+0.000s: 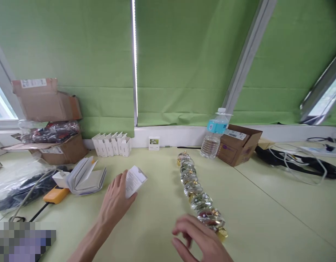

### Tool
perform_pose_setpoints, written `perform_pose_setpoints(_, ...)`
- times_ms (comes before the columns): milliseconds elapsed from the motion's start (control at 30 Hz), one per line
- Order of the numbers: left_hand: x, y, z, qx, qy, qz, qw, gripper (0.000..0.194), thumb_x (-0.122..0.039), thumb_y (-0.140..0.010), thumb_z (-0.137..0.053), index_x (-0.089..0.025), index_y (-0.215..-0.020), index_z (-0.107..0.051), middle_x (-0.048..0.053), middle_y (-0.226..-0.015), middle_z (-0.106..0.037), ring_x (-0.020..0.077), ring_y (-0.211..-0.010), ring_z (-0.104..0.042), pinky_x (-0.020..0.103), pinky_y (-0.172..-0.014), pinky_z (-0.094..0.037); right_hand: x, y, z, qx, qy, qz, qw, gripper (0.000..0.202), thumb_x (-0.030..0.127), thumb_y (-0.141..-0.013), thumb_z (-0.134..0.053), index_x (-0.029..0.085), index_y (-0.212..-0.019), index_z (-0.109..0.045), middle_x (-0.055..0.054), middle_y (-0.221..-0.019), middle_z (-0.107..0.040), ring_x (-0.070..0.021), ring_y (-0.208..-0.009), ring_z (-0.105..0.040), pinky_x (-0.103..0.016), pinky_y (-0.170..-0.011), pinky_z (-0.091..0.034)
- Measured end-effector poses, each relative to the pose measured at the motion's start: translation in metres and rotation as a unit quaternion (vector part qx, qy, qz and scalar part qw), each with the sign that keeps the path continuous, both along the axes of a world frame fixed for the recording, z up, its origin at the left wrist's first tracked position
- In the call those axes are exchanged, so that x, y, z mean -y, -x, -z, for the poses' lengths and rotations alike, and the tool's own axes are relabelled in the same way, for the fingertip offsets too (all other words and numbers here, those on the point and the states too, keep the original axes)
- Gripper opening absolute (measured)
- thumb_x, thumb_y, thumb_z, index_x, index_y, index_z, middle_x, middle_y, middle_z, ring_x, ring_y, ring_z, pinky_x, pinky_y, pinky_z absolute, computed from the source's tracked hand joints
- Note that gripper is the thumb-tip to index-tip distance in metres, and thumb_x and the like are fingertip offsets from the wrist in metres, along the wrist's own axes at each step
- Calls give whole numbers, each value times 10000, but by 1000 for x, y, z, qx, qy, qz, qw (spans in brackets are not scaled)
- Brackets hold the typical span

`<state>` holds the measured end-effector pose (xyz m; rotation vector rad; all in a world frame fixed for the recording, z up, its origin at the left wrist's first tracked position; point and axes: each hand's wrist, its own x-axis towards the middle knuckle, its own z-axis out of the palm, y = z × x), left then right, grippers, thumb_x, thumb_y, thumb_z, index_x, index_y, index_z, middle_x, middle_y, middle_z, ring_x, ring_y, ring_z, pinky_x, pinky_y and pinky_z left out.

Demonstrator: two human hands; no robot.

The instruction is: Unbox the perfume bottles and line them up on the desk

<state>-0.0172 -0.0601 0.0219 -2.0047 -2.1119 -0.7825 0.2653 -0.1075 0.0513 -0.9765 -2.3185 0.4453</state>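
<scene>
My left hand [119, 194] grips a small white box [135, 181] with fine print, tilted above the table. Fingers lie along its far side and the thumb is at the near edge. My right hand [198, 238] hovers at the bottom, fingers curled but apart, with nothing seen in it. Just beyond it runs a row of shiny clear glass-like ornaments with gold parts [193, 187], stretching away toward the wall. Another small white box with a picture [154, 143] stands against the wall, and several white boxes [111, 145] stand in a row left of it.
A water bottle [213, 134] and a cardboard box [238, 145] stand at the back right, beside a black strap with white cables [299, 163]. At left are an open notebook [87, 178], an orange device [56, 194], plastic-wrapped items and stacked cartons [47, 103].
</scene>
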Motion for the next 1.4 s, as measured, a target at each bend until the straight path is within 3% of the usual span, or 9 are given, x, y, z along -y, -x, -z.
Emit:
perform_pose_setpoints(133,3,-6,3,-26,-73,30,997,713,-251,-812,-560,-197,-1439,-225,127,-1309,-485,309,-1180,-492,449,-960,-424,-40,59,-29,-43,17,21,999,213,232,-881,-527,240,-1086,-582,-59,-1148,-596,-205,-1052,-579,-332,-913,-488)
perform_pose_setpoints(267,7,-11,4,-53,-102,70,991,713,-199,-817,-549,-188,-1449,-221,139,-1320,-474,309,-1186,-484,471,-968,-427,-73,86,-21,-78,4,57,995,296,220,-869,-532,210,-1162,-571,-90,-1186,-580,-251,-1156,-513,-392,-980,-438)
perform_pose_setpoints(500,7,-20,6,-81,-99,129,983,719,-158,-828,-531,-210,-1468,-206,124,-1366,-453,303,-1243,-441,482,-1032,-382,-84,73,4,-102,48,74,991,164,271,-878,-545,193,-803,-667,-93,-1179,-596,-260,-1199,-479,-392,-981,-406)
perform_pose_setpoints(800,7,-17,6,-55,-96,76,991,746,-240,-834,-558,-214,-1475,-177,135,-1352,-472,306,-1203,-489,449,-976,-430,-90,50,-21,-218,-63,156,961,260,357,-927,-483,196,-795,-639,-93,-1198,-568,-257,-1176,-468,-403,-978,-374)
perform_pose_setpoints(867,6,-17,8,-51,-85,64,993,778,-274,-814,-599,-216,-1471,-186,136,-1332,-496,314,-1183,-508,459,-970,-433,-90,46,-25,-242,-108,173,949,254,366,-928,-485,199,-812,-638,-94,-1124,-585,-253,-1103,-502,-395,-949,-386)
perform_pose_setpoints(967,6,-19,10,-23,-63,60,996,866,-416,-768,-666,-229,-1467,-191,138,-1334,-503,332,-1166,-531,482,-953,-447,-87,42,-29,-268,-123,168,941,248,366,-933,-479,193,-825,-620,-79,-945,-609,-201,-831,-561,-328,-762,-448)
perform_pose_setpoints(1133,12,-27,2,48,-67,69,994,899,-504,-790,-631,-259,-1486,-119,144,-1465,-366,341,-1306,-419,504,-979,-447,-80,45,-31,-306,21,147,940,305,463,-915,-501,200,-811,-614,35,-533,-487,-124,-469,-459,-248,-471,-383)
perform_pose_setpoints(1267,19,-35,-7,48,-91,112,988,989,-490,-761,-674,-263,-1503,-60,156,-1526,-269,357,-1362,-338,524,-1017,-413,-76,52,-29,-397,200,72,893,411,571,-862,-532,175,-926,-619,43,-483,-531,-136,-385,-532,-232,-364,-406)
perform_pose_setpoints(1400,23,-40,-5,33,-70,154,985,1055,-496,-702,-725,-255,-1506,-85,155,-1526,-280,370,-1334,-380,501,-988,-447,-73,58,-30,-440,303,20,845,486,583,-850,-543,131,-1022,-587,38,-430,-565,-162,-349,-568,-250,-349,-474)
